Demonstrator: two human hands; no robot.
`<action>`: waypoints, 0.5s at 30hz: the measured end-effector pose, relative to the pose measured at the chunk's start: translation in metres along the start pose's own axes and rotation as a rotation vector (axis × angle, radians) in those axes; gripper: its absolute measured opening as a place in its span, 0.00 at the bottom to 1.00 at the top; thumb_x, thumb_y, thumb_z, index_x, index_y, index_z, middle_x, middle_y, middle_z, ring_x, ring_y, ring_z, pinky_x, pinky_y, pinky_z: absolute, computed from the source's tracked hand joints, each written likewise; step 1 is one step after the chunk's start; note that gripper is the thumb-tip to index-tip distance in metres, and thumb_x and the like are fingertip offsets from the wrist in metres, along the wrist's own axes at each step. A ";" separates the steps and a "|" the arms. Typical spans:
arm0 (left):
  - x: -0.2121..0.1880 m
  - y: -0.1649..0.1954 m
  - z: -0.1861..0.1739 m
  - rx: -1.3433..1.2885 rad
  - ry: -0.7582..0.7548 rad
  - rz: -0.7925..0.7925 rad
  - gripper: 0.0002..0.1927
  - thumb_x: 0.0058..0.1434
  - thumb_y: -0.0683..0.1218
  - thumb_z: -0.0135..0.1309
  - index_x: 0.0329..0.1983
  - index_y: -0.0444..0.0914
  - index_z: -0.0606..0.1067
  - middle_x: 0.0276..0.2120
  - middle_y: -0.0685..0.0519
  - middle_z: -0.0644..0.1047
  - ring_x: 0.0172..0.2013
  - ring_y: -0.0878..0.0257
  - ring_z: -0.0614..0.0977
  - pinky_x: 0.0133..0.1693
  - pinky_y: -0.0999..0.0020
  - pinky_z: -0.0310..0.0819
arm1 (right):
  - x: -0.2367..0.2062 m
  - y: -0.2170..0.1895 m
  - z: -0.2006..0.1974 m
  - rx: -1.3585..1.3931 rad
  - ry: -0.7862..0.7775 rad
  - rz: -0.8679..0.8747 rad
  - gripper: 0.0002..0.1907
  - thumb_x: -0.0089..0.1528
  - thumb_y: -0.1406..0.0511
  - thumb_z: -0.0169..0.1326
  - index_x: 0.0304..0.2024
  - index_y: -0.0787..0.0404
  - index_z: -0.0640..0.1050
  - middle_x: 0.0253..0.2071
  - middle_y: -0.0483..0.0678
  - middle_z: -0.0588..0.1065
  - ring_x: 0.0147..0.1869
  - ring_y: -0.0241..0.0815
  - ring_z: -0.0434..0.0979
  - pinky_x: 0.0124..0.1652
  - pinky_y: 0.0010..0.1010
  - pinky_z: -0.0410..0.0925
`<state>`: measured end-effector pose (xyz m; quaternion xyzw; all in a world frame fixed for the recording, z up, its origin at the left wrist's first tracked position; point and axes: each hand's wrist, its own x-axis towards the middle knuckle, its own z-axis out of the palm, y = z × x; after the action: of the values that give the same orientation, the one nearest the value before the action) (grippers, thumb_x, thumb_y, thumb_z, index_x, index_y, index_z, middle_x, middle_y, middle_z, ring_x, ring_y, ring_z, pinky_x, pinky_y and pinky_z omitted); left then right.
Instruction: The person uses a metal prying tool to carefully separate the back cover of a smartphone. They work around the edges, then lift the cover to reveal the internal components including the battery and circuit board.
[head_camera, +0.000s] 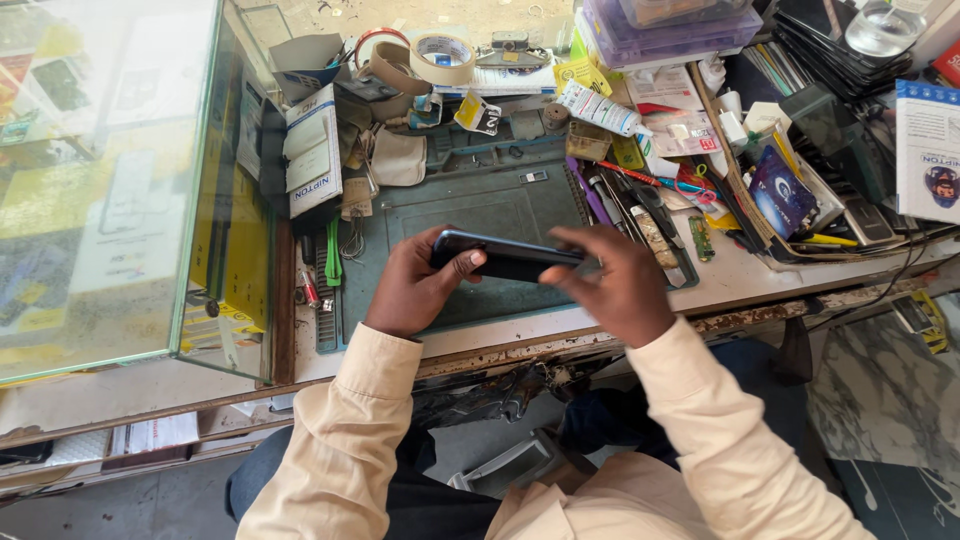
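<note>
Phone (508, 256) held level over the grey mat (470, 205); I see left hand (415, 285) and right hand (620, 280) fingers clamped on opposite ends, steadying it clear of the cluttered table (740, 275).

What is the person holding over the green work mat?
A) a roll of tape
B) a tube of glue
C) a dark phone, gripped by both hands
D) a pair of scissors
C: the left hand and the right hand each grip one end of a dark phone, held level above the green mat; the tape rolls lie untouched at the back of the bench.
</note>
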<state>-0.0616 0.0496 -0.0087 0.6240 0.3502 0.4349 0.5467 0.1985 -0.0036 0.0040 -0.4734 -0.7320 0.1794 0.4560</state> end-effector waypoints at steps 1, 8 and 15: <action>-0.001 -0.001 -0.001 0.016 0.006 0.006 0.11 0.65 0.46 0.61 0.41 0.32 0.79 0.29 0.58 0.80 0.31 0.72 0.79 0.35 0.75 0.74 | 0.000 0.004 -0.006 -0.104 0.006 0.075 0.21 0.62 0.55 0.63 0.49 0.62 0.81 0.35 0.50 0.78 0.35 0.45 0.81 0.31 0.31 0.73; -0.009 0.008 0.004 0.119 0.058 -0.035 0.13 0.60 0.47 0.66 0.40 0.33 0.80 0.27 0.57 0.78 0.29 0.72 0.74 0.31 0.73 0.68 | 0.004 0.004 -0.053 -0.638 0.023 0.116 0.29 0.66 0.57 0.59 0.70 0.51 0.71 0.25 0.51 0.77 0.25 0.51 0.76 0.28 0.41 0.67; -0.015 0.014 0.009 0.173 0.102 -0.026 0.14 0.57 0.48 0.69 0.37 0.33 0.79 0.25 0.59 0.78 0.29 0.75 0.74 0.31 0.75 0.69 | 0.038 -0.012 -0.051 -0.659 -0.158 -0.208 0.30 0.69 0.60 0.57 0.73 0.42 0.69 0.28 0.51 0.79 0.25 0.53 0.75 0.27 0.46 0.67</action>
<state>-0.0591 0.0305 0.0029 0.6412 0.4221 0.4272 0.4777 0.2291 0.0148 0.0578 -0.5029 -0.8278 -0.0778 0.2365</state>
